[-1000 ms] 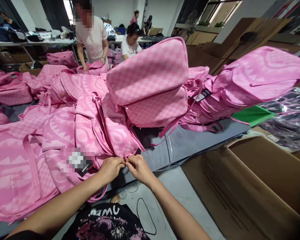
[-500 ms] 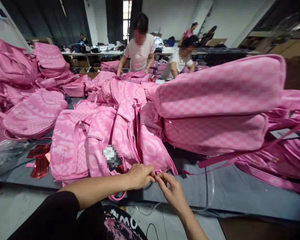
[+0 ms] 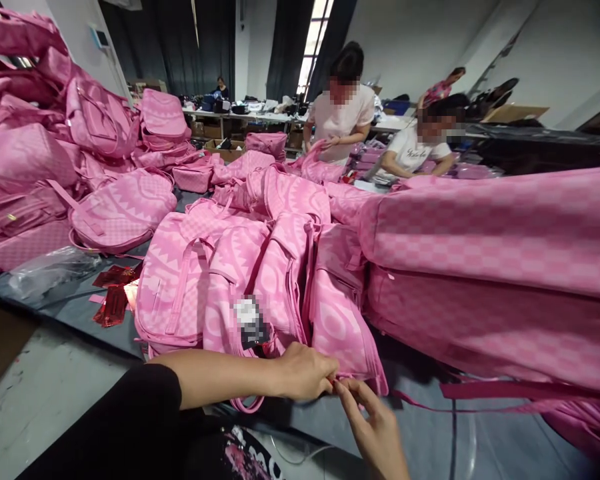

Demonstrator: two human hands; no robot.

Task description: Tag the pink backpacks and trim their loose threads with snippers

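Note:
My left hand point(image 3: 305, 373) is closed, its fingers pinched at the lower front edge of a pink backpack point(image 3: 340, 320) that stands on its side. Fingertips of my right hand point(image 3: 373, 423) meet it there in a pinch. A tiny reddish bit shows between them, too small to name. Beside it stand more pink patterned backpacks point(image 3: 240, 280) in a row. A black and white hang tag point(image 3: 253, 327) hangs on one of them, just above my left wrist. A pink strap loop point(image 3: 247, 405) hangs below my left forearm.
A large pink checkered backpack point(image 3: 480, 233) fills the right side. Red foil packets point(image 3: 113, 303) and clear plastic point(image 3: 55, 270) lie left on the grey table point(image 3: 420, 427). Pink bags point(image 3: 25, 160) are heaped far left. Two people in white shirts point(image 3: 343, 120) work across the table.
The view has swung left, so everything sits farther right. Both hands keep their pinch at the same backpack edge. Across the table, one person has lifted a piece of pink bag.

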